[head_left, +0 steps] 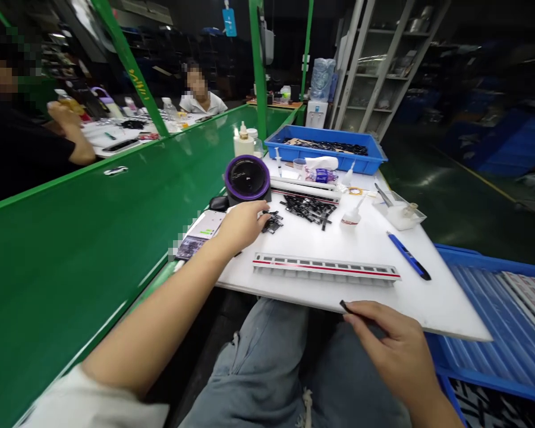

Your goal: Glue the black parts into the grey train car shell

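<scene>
My right hand (390,336) is in front of the table's near edge, thumb and forefinger pinching a small black strip (343,305). My left hand (245,223) reaches over the table's left side, its visible thumb and fingers apart. Right beside its fingertips lies a small pile of black pieces (274,223); I see nothing held there. A white model train car body (325,268) with a red stripe and a row of dark windows lies lengthwise near the front edge. Farther back is a larger heap of black pieces (310,209).
A black round container with a purple rim (248,178), a dropper bottle (351,219), a blue utility knife (408,255) and a phone (198,235) are on the white table (446,309). Behind is a blue tray (325,160). A green partition (93,238) runs left; people sit beyond.
</scene>
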Available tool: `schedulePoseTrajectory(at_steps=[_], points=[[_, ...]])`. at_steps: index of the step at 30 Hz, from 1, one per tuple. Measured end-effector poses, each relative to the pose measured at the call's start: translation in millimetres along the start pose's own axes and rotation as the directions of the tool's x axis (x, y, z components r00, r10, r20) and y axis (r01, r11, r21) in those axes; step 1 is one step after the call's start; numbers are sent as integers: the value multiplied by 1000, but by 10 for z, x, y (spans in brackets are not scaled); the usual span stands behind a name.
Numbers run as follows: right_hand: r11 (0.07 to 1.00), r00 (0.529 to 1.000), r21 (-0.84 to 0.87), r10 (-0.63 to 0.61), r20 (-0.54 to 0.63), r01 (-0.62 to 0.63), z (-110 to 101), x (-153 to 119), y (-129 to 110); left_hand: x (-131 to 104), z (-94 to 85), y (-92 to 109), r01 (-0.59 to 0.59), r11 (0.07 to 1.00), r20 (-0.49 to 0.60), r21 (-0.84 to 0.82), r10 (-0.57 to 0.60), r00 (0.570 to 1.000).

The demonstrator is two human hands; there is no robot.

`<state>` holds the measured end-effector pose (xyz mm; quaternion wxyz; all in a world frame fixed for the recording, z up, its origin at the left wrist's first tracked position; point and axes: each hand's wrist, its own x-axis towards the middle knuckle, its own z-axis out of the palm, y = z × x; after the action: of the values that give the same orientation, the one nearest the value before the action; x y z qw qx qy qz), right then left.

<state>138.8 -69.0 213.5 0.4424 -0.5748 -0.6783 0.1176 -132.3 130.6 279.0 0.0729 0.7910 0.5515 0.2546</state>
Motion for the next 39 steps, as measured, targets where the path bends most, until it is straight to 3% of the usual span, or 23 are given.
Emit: schedulePoseTrajectory(at_steps=[3, 4, 6, 9, 11, 14, 17, 20, 26, 28, 30, 33, 36, 39], points=[[989, 984, -116, 77, -159, -96, -272, 24, 239, -233, 46, 393, -289, 957, -34, 20, 290, 957], [985, 980, -142, 76, -182, -102, -355, 48, 331, -330, 95, 565, -404, 915, -8, 2, 404, 915], [985, 981, -171, 4, -194, -38, -455, 109, 506, -476, 274, 924, -607, 794, 88, -32, 608, 789], [971, 962, -212, -161, -222, 114, -415, 196, 708, -500, 696, 1386, -733, 679, 195, -28, 723, 662], [953, 950, -268, -207, -233, 142, -328, 228, 787, -414, 971, 1563, -762, 648, 233, -17, 743, 627], [941, 950, -315, -207, -234, 127, -246, 250, 834, -275, 1208, 1613, -739, 674, 220, 3, 720, 658], [951, 941, -275, -216, -261, 142, -258, 280, 837, -222, 1246, 1554, -690, 723, 189, -1, 678, 710], [959, 928, -225, -233, -292, 171, -308, 337, 831, -240, 1232, 1527, -674, 738, 168, 1, 665, 728], [898, 985, -419, -168, -40, 136, -371, 452, 821, -253, 1235, 1534, -733, 680, 161, 21, 722, 673], [896, 990, -428, -139, -21, 116, -366, 441, 831, -232, 1212, 1510, -761, 648, 176, 32, 746, 642], [924, 988, -368, -137, -67, 103, -351, 400, 855, -203, 1170, 1473, -771, 635, 211, 51, 748, 629], [975, 966, -215, -113, -234, 62, -331, 326, 893, -145, 1076, 1415, -765, 635, 286, 102, 718, 634], [997, 939, -51, 30, -343, -50, -336, 336, 898, -80, 983, 1376, -761, 634, 366, 137, 682, 634], [975, 901, 134, 216, -376, -178, -349, 533, 886, -31, 942, 1368, -753, 644, 399, 135, 660, 636]])
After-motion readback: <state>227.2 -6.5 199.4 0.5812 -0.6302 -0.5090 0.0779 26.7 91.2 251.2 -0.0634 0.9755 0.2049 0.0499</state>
